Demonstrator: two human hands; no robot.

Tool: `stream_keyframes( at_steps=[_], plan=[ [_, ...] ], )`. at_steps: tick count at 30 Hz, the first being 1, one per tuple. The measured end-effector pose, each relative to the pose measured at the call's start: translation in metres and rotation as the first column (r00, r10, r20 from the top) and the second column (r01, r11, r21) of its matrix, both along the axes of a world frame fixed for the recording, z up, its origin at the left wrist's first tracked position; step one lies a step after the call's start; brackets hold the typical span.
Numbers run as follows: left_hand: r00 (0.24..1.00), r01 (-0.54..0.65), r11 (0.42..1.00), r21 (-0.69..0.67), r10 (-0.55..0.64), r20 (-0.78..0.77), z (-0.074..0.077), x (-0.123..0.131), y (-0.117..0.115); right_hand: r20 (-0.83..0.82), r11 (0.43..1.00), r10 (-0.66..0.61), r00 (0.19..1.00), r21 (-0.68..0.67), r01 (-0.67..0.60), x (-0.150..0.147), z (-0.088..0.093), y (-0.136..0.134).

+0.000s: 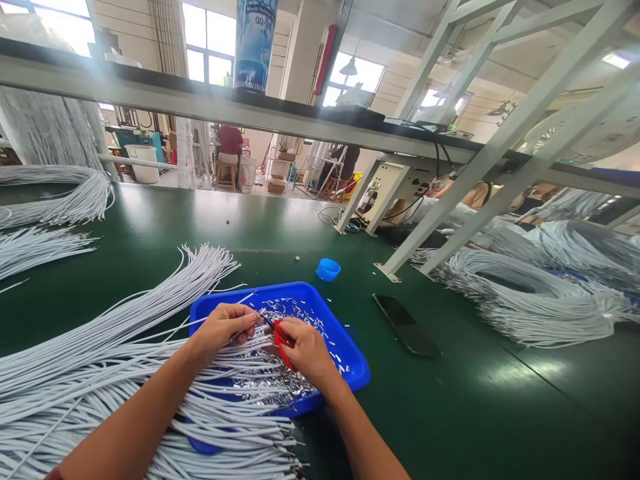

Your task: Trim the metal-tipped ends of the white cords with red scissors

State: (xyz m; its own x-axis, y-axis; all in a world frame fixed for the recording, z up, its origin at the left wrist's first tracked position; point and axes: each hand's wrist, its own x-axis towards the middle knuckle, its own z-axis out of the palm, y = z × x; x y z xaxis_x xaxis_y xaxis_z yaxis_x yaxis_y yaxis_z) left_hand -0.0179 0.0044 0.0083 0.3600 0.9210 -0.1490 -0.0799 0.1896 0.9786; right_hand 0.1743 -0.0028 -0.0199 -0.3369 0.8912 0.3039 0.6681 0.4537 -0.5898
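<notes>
- By the left hand (227, 325), thumb and fingers pressed together in a pinch, the tip of a thin white cable (260, 316) was held above the tray.
- By the right hand (306, 347), fingers curled round the grips, a small pair of red-handled scissors (283, 347) was held, with the dark blades directed at the cable tip; whether the blades were closed on it could not be told.
- Beneath both hands, a shallow blue plastic tray (357, 373) was set on the dark green surface (480, 407), its bottom strewn with small shiny silvery clippings (295, 383).
- Across the tray's near left side, a thick loose bundle of white cables (225, 427) was laid, partly covered by the left forearm.
- Beyond it, a second long bundle of white cables (150, 311) was stretched, its loose ends fanned out just beside the tray's far left corner.
- Near the tray's far right side, a small round blue plastic cup (328, 269) and a dark flat phone (406, 325) were placed, apart from each other.
- Farther right, past the pale metal frame legs, a large coil of white cables (545, 300) was piled.
- Above the far edge, a blue and white can (255, 50) was stood on a long shelf (175, 101).
</notes>
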Motion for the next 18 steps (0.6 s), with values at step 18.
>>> stream_keyframes(
  at_steps=[18],
  plan=[
    [0.934,0.042,0.993,0.106,-0.001,-0.357,-0.006,0.007,0.0,-0.298,0.958,-0.06,0.953,0.251,0.139,-0.023,0.002,-0.014]
  ],
)
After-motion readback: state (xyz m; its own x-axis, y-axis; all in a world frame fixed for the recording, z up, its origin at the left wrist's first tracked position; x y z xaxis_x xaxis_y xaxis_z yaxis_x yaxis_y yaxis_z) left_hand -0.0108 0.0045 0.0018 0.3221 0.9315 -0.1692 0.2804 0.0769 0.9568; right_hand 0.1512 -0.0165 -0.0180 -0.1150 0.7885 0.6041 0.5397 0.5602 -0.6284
